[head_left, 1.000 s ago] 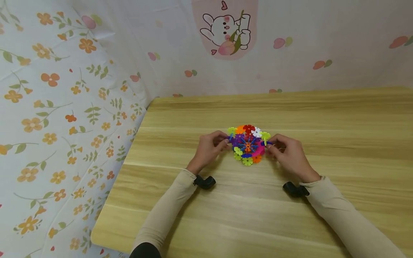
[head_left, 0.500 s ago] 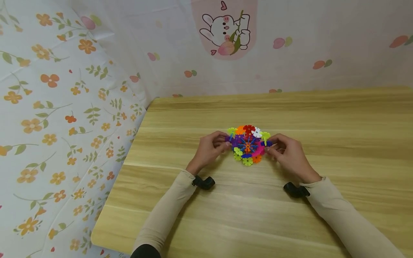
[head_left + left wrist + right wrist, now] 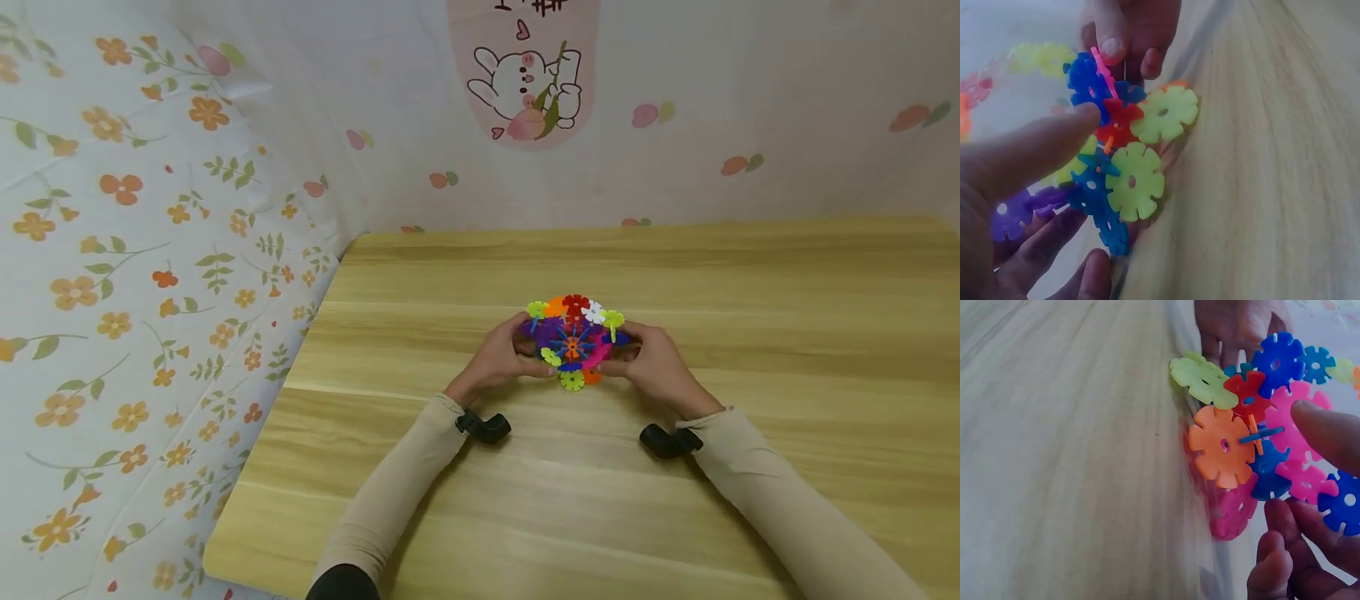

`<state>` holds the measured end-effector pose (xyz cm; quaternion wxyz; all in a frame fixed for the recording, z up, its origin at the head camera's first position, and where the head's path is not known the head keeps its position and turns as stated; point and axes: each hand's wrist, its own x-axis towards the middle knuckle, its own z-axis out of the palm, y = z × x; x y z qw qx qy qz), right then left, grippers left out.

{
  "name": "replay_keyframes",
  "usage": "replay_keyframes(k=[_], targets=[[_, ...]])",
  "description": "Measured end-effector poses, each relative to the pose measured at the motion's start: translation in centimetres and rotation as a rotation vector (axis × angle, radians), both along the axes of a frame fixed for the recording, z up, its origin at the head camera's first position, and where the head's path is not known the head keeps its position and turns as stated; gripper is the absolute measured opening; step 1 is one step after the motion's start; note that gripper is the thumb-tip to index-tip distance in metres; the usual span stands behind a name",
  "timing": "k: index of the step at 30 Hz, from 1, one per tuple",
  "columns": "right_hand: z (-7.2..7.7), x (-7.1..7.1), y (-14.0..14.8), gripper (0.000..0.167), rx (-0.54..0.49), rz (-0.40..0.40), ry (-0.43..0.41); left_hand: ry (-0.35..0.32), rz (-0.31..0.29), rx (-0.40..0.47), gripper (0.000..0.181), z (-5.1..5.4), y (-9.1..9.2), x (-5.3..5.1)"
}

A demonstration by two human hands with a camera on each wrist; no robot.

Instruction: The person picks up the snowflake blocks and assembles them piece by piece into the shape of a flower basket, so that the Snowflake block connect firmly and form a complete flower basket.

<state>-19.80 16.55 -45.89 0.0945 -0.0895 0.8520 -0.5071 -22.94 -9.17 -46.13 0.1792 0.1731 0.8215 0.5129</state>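
Observation:
A cluster of interlocking plastic snowflake discs (image 3: 576, 315) is in the middle of the head view, in many colours with a blue-spoked orange centre. My left hand (image 3: 498, 360) holds its left side, thumb in front and fingers behind. On the right side my right hand (image 3: 663, 371) grips it the same way. Yellow discs (image 3: 1135, 181) face the table side in the left wrist view. In the right wrist view an orange disc (image 3: 1221, 449) shows near my thumb and curled fingers. Whether the cluster touches the tabletop, I cannot tell.
The wood-grain table (image 3: 570, 508) extends around both hands. White cloth with orange flowers (image 3: 120, 333) hangs at the left, and a pale cloth with a rabbit print (image 3: 525, 87) hangs behind the table's far edge. Black wrist devices (image 3: 487, 427) sit under both cuffs.
Both hands have moved from pinching the outer side discs to a wider hold, thumbs now across the lower front of the cluster. The head view has tilted slightly up.

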Motion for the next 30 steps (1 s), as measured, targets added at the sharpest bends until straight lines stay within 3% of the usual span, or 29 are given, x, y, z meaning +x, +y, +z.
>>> replay_keyframes(k=[5,11,18,23,30], targets=[[0.3,-1.0,1.0,0.056,-0.066,0.023,-0.057,-0.027,0.010,0.023,0.074,0.1,0.8,-0.6],[1.4,-3.6,2.3,0.058,-0.044,0.039,-0.076,-0.072,0.047,0.095,0.084,0.7,2.3,-2.3],[1.2,-6.5,2.8,0.055,0.011,0.066,-0.104,-0.054,0.107,0.029,0.091,0.8,3.4,-4.5],[0.9,-8.3,3.1,0.057,0.006,0.042,-0.119,-0.046,0.118,0.042,0.089,0.7,4.3,-6.3],[0.8,-9.9,3.3,0.062,-0.079,-0.009,-0.171,-0.027,0.141,0.052,0.088,0.8,5.1,-8.2]])
